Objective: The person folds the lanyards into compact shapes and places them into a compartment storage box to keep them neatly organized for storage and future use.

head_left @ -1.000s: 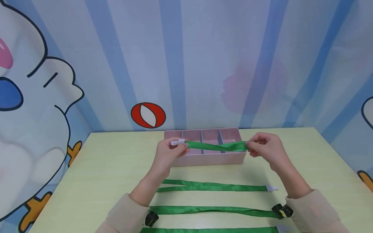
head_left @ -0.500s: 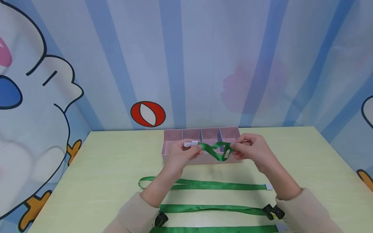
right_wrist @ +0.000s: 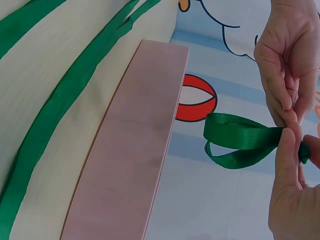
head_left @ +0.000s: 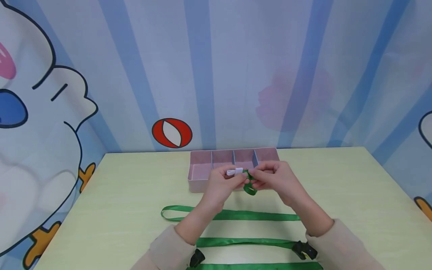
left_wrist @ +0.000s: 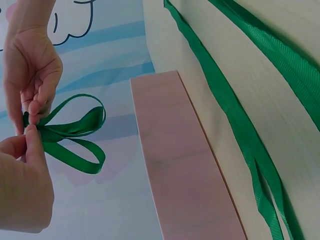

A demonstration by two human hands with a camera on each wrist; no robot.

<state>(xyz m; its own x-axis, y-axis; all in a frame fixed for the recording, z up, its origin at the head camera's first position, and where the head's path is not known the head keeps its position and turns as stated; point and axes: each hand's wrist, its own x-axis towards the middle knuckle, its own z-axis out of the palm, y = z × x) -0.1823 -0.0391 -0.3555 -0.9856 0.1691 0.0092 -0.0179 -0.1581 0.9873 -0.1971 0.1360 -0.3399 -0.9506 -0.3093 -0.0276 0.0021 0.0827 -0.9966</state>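
Note:
Above the table, close to the front of the pink box, both hands meet on a folded green lanyard (head_left: 250, 189). My left hand (head_left: 218, 189) pinches it beside its white end piece (head_left: 235, 171), which pokes out between thumb and fingers. On the other side, my right hand (head_left: 278, 183) pinches the gathered strap with thumb and fingertips. Green loops (left_wrist: 82, 159) stick out from the pinched spot in the left wrist view. The right wrist view also shows loops (right_wrist: 237, 137) hanging from the fingertips. Fingers hide the lanyard's middle.
The pink divided box (head_left: 199, 183) stands at the table's back edge. Nearer me lie stretched-out green lanyards: one behind (head_left: 256, 215), one in the middle (head_left: 243, 242), one at the front (head_left: 263, 266). Black wrist devices sit at both cuffs. A printed curtain hangs behind.
The lanyard stretched taut between the hands has slackened and been gathered into short loops. My left hand moved right and my right hand moved left until they met.

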